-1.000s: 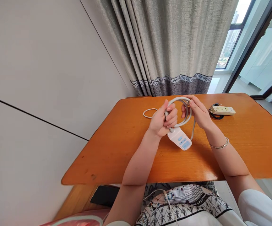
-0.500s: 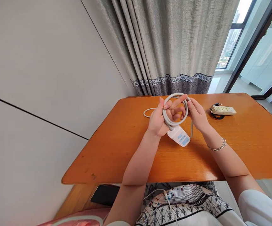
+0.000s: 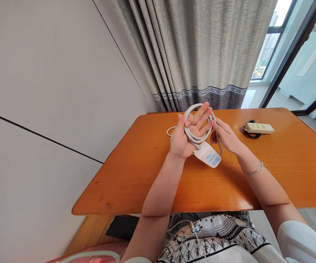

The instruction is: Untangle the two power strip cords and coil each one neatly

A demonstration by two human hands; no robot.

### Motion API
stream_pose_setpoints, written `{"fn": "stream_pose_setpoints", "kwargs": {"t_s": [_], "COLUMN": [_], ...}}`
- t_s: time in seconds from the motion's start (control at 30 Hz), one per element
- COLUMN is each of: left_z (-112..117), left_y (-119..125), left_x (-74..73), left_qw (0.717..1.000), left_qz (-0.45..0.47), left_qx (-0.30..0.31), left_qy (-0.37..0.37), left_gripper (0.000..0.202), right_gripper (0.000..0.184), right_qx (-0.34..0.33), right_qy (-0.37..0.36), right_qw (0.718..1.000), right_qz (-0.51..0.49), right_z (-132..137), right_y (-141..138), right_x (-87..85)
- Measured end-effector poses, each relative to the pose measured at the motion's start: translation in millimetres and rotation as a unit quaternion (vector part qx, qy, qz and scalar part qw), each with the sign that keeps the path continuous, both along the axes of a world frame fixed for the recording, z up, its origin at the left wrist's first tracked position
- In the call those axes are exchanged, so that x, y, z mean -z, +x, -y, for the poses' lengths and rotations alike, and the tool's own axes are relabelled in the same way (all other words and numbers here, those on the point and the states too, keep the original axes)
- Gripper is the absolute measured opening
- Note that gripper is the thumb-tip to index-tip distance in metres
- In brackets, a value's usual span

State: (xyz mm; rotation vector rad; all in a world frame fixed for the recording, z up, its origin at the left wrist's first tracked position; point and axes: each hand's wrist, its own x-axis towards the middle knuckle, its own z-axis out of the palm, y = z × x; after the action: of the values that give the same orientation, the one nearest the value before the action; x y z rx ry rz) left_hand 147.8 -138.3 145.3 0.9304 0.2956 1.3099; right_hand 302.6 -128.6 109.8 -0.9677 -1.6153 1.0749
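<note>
Head view, near to far. A patterned cloth (image 3: 215,233) lies over the lap at the lower edge, with a dark flat object (image 3: 121,227) on the ledge beneath the table (image 3: 136,182).

Above the table's middle, the left hand (image 3: 187,133) is raised palm up with fingers spread; the grey cord (image 3: 195,137) is looped in several turns around the palm. The white power strip (image 3: 208,155), with pale blue sockets, hangs from the coil just below the heel of that hand, close above the tabletop; whether it touches the wood cannot be told.

The right hand (image 3: 225,137) sits beside the coil, its fingertips pinching a strand on the loop's right side; a bangle (image 3: 252,170) circles the wrist.

Risk, as a judgement: with the left fingers spread rather than curled, the turns could slide off the fingertips and spring apart, and the hanging strip's weight could drag the coil down if the right-hand pinch slackens.

Behind the left hand a loose length of cord (image 3: 171,130) rests on the wood. Further right lies a second power strip (image 3: 258,128) on a black cable. A grey curtain (image 3: 199,54) closes the background.
</note>
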Motion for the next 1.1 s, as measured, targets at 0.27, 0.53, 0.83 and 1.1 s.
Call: {"fn": "stream_pose_setpoints", "kwargs": {"t_s": [0.27,0.53,0.83,1.1], "left_z": [-13,-42,-37,-26], "left_y": [-5,-41,-32,-16], "left_x": [6.3,5.3,8.1,18.3], "left_qw": [0.984,0.956,0.943,0.935], "left_qz": [-0.045,-0.033,-0.051,-0.120], "left_qx": [-0.145,-0.266,-0.279,-0.214], "left_qy": [0.092,0.119,0.174,0.256], "left_gripper": [0.051,0.057,0.057,0.047], "right_gripper": [0.073,0.067,0.057,0.056], "right_qx": [0.048,0.007,0.029,-0.027], "right_qy": [0.100,0.156,0.169,0.216], "right_qw": [0.942,0.906,0.869,0.876], "right_qz": [0.316,0.394,0.464,0.431], "right_z": [14,18,34,55], "right_y": [-3,-4,-22,-24], "right_x": [-2.7,3.5,-8.9,-18.0]}}
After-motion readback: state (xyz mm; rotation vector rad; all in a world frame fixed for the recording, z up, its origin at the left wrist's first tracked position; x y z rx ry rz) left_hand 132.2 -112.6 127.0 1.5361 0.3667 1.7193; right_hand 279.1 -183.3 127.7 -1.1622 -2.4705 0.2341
